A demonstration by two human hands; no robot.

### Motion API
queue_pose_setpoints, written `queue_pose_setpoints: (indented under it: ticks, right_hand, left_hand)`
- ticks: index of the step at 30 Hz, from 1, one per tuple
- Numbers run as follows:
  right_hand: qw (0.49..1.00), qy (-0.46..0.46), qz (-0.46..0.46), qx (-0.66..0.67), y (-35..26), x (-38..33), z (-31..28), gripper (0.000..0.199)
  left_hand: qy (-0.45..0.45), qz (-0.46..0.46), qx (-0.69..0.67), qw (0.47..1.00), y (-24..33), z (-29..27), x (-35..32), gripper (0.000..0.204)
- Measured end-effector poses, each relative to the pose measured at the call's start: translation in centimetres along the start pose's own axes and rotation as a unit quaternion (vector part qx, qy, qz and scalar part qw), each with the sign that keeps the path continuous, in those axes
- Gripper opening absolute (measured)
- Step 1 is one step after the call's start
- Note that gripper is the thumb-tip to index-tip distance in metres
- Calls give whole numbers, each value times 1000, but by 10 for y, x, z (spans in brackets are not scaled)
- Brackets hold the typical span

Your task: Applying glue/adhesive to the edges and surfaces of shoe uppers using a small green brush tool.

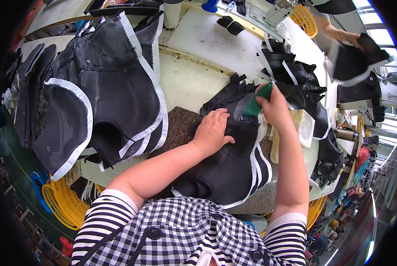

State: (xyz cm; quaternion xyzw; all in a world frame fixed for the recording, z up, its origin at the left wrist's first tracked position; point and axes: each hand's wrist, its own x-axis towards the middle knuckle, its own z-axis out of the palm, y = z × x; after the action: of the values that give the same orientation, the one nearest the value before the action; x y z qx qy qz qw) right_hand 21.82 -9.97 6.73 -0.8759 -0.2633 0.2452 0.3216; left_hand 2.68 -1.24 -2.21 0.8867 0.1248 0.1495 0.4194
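Observation:
In front of me lies a black shaped piece [227, 170] with white edging, on top of several similar ones. My left hand [212, 132] rests flat on it, fingers stretched and thumb apart. A flat green scraper [259, 99] is gripped in my right hand [276, 108], its lower edge at the far part of the black piece. A greyish, shiny smear [239, 111] shows beside the scraper. The pile sits on a speckled brown board [178, 124], partly covered.
A big stack of black white-edged pieces [114, 84] stands at left. More black pieces [302, 82] and a whitish block [301, 126] lie at right. Another person's hand [345, 37] holds a black piece at upper right. A yellow basket [63, 204] is lower left.

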Motion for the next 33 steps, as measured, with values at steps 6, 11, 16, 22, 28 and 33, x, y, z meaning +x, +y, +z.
queue_pose_setpoints:
  ticks: [6, 11, 16, 22, 28, 33]
  right_hand:
    - [992, -116, -15, 50, 12, -1, 8, 18]
    - [984, 54, -54, 163, 35, 11, -5, 13]
    - [982, 78, 108, 137, 52, -13, 2, 11]
    - [979, 72, -75, 174, 33, -83, -14, 12]
    - [915, 154, -361, -93, 46, -114, 25, 33]
    - [943, 181, -276, 40, 82, -160, 50, 28]
  left_hand:
    - [-54, -31, -69, 996, -8, -11, 0, 79]
    - [-95, -26, -86, 991, -5, -15, 1, 79]
    - [-105, -43, -61, 992, -5, -15, 0, 81]
    - [-89, -36, -30, 995, -5, -11, 2, 79]
    - [-87, -30, -8, 996, 0, -5, 2, 78]
    - [-74, -17, 11, 997, -1, -3, 2, 78]
